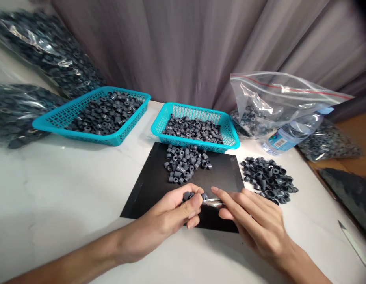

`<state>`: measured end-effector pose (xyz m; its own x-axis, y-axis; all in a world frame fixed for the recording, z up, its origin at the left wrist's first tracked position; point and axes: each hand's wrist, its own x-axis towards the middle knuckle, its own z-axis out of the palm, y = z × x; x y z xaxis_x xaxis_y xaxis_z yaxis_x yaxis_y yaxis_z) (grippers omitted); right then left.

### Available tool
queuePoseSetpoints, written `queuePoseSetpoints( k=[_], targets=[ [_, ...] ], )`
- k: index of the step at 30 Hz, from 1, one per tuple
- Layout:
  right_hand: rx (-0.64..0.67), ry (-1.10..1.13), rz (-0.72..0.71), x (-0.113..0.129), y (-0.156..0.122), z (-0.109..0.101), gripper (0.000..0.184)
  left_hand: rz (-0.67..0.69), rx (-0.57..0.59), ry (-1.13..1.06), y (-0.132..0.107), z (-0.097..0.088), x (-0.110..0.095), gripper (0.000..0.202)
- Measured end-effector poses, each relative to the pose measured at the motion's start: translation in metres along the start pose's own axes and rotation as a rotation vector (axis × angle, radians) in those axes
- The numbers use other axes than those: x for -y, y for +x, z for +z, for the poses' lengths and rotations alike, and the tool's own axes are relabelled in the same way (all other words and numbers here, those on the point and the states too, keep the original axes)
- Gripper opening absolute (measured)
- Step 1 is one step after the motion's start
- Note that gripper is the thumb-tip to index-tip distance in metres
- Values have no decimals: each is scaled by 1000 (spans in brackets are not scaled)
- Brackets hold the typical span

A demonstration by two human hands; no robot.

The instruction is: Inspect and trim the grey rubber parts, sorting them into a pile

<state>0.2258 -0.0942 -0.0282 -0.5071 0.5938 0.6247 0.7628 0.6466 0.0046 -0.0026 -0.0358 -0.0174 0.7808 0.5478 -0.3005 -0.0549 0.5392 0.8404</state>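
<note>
Above the black mat (141, 197), my left hand (168, 211) is closed around a few small dark grey plastic caps. One grey cap (204, 196) sticks out between its thumb and forefinger. My right hand (256, 221) grips a slim silver metal tool (212, 201), whose tip meets that cap. Most of the tool is hidden by the fingers, so its exact kind is unclear. Just beyond the left hand, a heap of similar caps (183, 162) lies on the mat. To the right of the mat is another pile of caps (268, 177), on the white table.
Two turquoise baskets (117, 139) (233, 138) of caps stand at the back. Full plastic bags (52, 51) lie at the left. At the right are a zip bag (259, 90), a water bottle (295, 130) and a pointed blade (352, 240) near the table edge.
</note>
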Motion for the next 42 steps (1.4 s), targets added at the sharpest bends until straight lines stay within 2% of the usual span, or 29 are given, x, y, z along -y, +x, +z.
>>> queuePoseSetpoints(
  k=[9, 15, 19, 42],
  targets=[
    [-91, 59, 54, 0, 4, 0, 42, -7, -37, 37, -2, 2, -4, 28],
    [-45, 106, 75, 1, 6, -2, 43, 6, -54, 99, -3, 4, -9, 29],
    [-60, 120, 87, 2, 5, -2, 44, 6, -59, 137, -3, 4, -10, 31],
    [-10, 62, 63, 1, 1, 0, 47, -17, -61, 261, -5, 4, -13, 36]
  ],
)
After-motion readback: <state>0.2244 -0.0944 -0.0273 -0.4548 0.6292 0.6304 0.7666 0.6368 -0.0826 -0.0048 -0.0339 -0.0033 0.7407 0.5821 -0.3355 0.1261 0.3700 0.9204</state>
